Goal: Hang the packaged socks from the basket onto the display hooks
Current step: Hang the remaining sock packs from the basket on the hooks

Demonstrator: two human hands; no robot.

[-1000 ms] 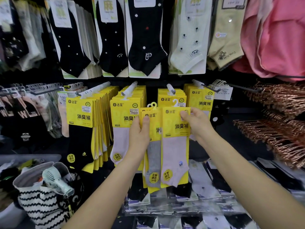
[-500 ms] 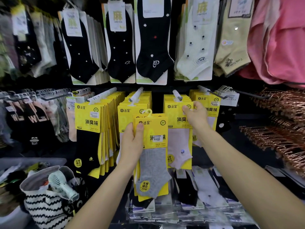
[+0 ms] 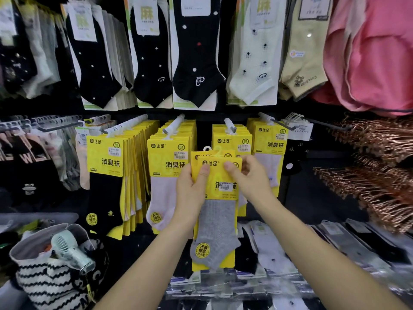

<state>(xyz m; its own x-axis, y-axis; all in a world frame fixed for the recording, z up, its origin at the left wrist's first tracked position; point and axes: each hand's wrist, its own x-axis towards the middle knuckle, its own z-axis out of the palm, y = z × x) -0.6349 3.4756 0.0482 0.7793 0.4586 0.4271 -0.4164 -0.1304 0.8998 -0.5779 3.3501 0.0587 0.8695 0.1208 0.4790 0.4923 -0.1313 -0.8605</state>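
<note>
I hold a small stack of yellow-carded sock packs [image 3: 218, 211] in front of the display; the front pack shows a grey sock. My left hand [image 3: 190, 191] grips the stack's left edge, thumb on the front card. My right hand [image 3: 248, 177] pinches the top right of the front card. White display hooks [image 3: 230, 125] stick out above, loaded with matching yellow packs [image 3: 232, 142]. A pink-sock pack hangs on the hook behind my right hand. No basket is in view.
More yellow packs hang on hooks to the left [image 3: 105, 157] and centre [image 3: 169, 153]. Black and pale socks hang above. Copper hangers [image 3: 380, 175] fill the right. A striped bag with a small fan [image 3: 69, 249] sits lower left. Flat packaged socks [image 3: 279, 253] lie below.
My right hand let go of the pink-sock pack now hanging on the hook and came back to the grey-sock stack in my left hand. The camera moved closer.
</note>
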